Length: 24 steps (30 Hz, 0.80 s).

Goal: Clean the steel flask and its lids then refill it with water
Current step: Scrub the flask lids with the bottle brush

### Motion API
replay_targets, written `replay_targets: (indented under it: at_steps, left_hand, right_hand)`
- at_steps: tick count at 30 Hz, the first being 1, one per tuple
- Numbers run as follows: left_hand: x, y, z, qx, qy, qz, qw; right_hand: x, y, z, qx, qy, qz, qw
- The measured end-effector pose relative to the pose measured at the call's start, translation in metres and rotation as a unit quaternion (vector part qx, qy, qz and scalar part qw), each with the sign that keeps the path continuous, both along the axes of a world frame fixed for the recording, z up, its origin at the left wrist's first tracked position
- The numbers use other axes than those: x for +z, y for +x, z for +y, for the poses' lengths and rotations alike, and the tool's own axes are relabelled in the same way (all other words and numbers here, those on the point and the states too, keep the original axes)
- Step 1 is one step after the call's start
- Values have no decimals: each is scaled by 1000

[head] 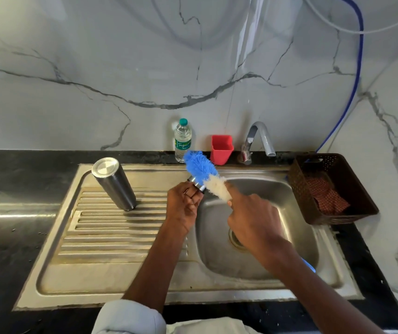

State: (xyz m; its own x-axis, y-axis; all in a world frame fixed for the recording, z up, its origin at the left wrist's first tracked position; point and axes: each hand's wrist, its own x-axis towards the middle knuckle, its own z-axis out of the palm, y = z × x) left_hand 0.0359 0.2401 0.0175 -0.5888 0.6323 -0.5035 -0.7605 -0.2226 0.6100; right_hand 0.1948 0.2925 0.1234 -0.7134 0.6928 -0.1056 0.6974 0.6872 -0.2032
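Note:
The steel flask [113, 183] stands upside down on the ribbed drainboard [111, 227], left of the basin. My left hand [184, 204] grips a small steel lid [196, 183] over the basin's left edge; most of the lid is hidden by fingers and bristles. My right hand [251, 220] holds a bottle brush [205, 173] with blue and white bristles, its handle hidden in my fist. The bristles lie against the lid.
The sink basin [296, 259] with its drain lies under my right arm. The tap [259, 138], a red cup [221, 149] and a plastic water bottle [182, 138] stand along the back wall. A brown basket [333, 189] holding a checked cloth sits at the right.

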Motion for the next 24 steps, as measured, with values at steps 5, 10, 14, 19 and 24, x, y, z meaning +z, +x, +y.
replay_targets:
  at_steps: [5, 10, 14, 19, 24]
  left_hand:
    - [9, 2, 4, -8, -104, 252, 962]
    - [8, -8, -2, -40, -143, 309, 940]
    - [12, 1, -5, -12, -112, 350, 930]
    - [22, 1, 2, 0, -87, 374, 923]
    - [22, 5, 1, -9, -65, 446, 892]
  right_hand:
    - [6, -6, -2, 4, 6, 3, 1000]
    - [17, -2, -1, 30, 28, -23, 999]
    - [12, 0, -7, 22, 20, -13, 999]
    - [26, -3, 1, 20, 39, -25, 999]
    - [31, -8, 9, 2, 44, -9, 999]
